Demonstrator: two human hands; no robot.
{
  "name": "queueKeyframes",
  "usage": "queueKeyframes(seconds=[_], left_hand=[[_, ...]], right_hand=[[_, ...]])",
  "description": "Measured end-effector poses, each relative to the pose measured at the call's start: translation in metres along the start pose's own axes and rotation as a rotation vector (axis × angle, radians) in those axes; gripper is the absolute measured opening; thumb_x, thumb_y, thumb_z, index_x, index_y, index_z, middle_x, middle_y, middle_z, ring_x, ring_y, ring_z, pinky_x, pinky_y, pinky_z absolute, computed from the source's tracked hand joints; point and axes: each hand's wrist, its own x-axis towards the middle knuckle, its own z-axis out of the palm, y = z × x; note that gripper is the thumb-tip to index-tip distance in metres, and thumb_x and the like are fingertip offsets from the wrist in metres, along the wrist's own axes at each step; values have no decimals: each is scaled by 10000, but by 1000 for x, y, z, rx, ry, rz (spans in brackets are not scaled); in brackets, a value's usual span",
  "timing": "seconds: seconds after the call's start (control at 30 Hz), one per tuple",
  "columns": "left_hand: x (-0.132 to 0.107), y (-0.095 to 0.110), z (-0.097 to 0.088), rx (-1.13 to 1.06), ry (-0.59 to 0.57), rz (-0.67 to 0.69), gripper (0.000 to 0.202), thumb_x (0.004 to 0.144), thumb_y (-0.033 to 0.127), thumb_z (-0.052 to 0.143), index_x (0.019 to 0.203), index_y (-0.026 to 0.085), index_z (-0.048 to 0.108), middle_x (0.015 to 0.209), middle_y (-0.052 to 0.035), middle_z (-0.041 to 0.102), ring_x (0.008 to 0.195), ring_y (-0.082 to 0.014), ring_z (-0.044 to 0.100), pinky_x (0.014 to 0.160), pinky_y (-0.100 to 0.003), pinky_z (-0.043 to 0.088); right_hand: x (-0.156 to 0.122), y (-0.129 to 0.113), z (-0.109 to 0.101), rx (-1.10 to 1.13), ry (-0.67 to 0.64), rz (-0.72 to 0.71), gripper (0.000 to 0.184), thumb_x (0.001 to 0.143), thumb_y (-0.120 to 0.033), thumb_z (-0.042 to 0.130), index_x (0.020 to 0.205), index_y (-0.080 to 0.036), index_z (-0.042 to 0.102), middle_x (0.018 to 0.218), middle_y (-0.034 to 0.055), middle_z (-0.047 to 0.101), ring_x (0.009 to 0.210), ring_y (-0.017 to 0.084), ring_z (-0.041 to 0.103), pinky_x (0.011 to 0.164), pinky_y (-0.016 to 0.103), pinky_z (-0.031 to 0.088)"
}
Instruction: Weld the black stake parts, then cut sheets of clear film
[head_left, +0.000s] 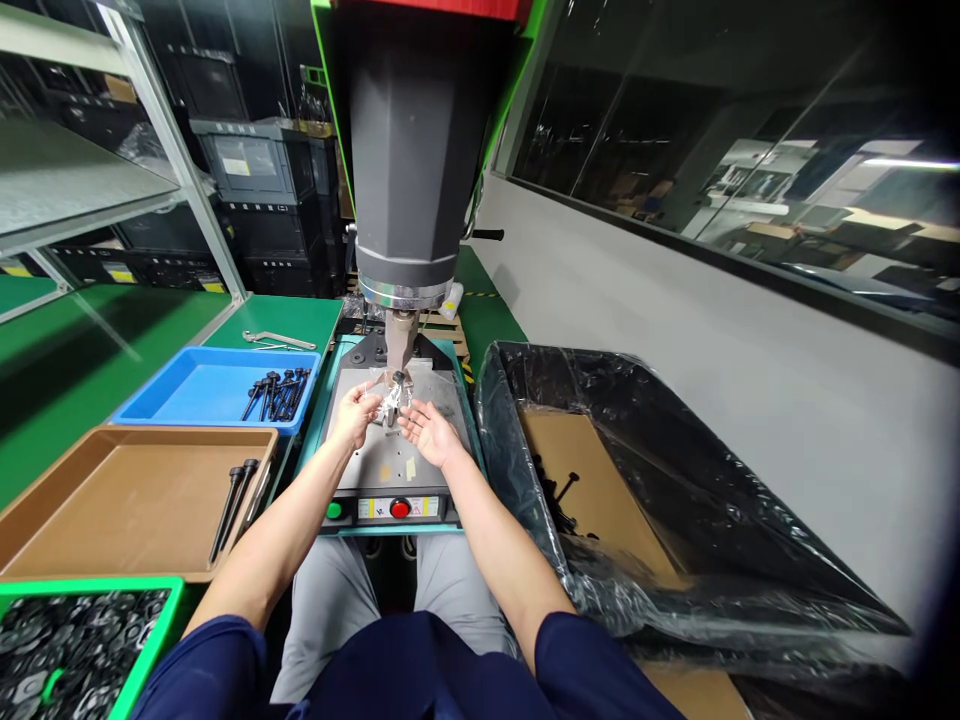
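Note:
My left hand (358,413) is at the left side of a shiny metal fixture (391,403) on the machine's plate, thumb and fingers drawn together. What it grips, if anything, is too small to make out. My right hand (430,432) is at the fixture's right, fingers apart and palm partly turned up, with nothing visible in it. A black knob-like part (398,378) stands in the fixture between my hands, directly under the metal tip (400,338) of the press head (409,170). The part's lower end is hidden by glare and the fixture.
To the left are a blue tray (202,385) with several black knobbed rods (281,393), a brown tray (135,490) with longer rods (234,505), and a green bin (176,610) of black pieces. A wrench (277,340) lies behind. At right stands a plastic-lined box (637,470). Green (334,510) and red buttons (400,509) face me.

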Motion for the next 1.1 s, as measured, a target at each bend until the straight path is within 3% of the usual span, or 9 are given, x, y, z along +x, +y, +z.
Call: queueKeyframes(seconds=[0.27,0.37,0.43,0.53,0.63,0.7,0.8,0.93,1.1], left_hand=[[-12,7,1,64,0,-98,452,638,192,826,1028,134,607,795,-29,693,574,-90,636,536,-194,466],[-20,5,-10,142,84,-111,467,717,257,798,1112,131,584,938,-79,701,669,-112,679,617,-233,524],[-32,1,-27,205,172,-44,492,749,306,778,1164,133,578,1051,-108,687,790,-140,703,700,-272,557],[-62,-15,-65,341,277,178,520,783,371,736,1225,145,584,1144,-129,673,995,-196,691,861,-345,566],[-100,-40,-111,595,376,320,546,811,412,686,1280,153,581,1209,-149,662,1111,-244,655,996,-426,523],[-121,-58,-139,800,423,303,614,798,445,682,1324,151,566,1306,-174,611,1192,-289,613,1042,-467,493],[-135,-83,-170,998,373,199,726,748,502,695,1357,133,550,1351,-199,566,1249,-351,565,1056,-516,472],[-127,-101,-190,1037,277,168,719,752,572,672,1340,173,573,1283,-155,597,1182,-339,598,1036,-505,483],[-119,-99,-195,1038,263,169,741,718,630,687,1300,178,601,1251,-146,611,1111,-341,622,987,-504,506]], right_hand=[[-17,8,-6,-29,42,63,431,1048,-483,369,1013,-158,650,917,82,751,760,170,729,630,272,568],[-35,22,-19,-75,60,97,400,1023,-482,446,990,-147,662,893,89,739,715,156,710,600,256,547],[-51,34,-35,-165,90,37,344,955,-482,577,986,-153,671,884,83,729,678,150,686,568,250,521],[-79,51,-72,-454,269,-279,389,815,-507,718,1013,-174,680,894,81,716,696,172,659,573,277,506],[-103,63,-115,-900,574,-631,453,808,-547,665,1072,-179,683,1054,135,696,926,254,660,778,399,550],[-111,70,-141,-1169,704,-742,527,817,-551,629,1177,-167,660,1246,184,632,1160,322,592,984,502,485],[-112,83,-173,-1345,728,-689,691,839,-567,583,1385,-146,532,1408,221,530,1323,360,491,1099,545,391],[-102,96,-197,-1341,713,-611,824,861,-611,546,1507,-127,378,1464,235,487,1356,358,478,1093,517,409],[-97,97,-207,-1372,748,-632,820,834,-682,563,1442,-139,476,1387,232,548,1309,380,513,1052,518,438]])
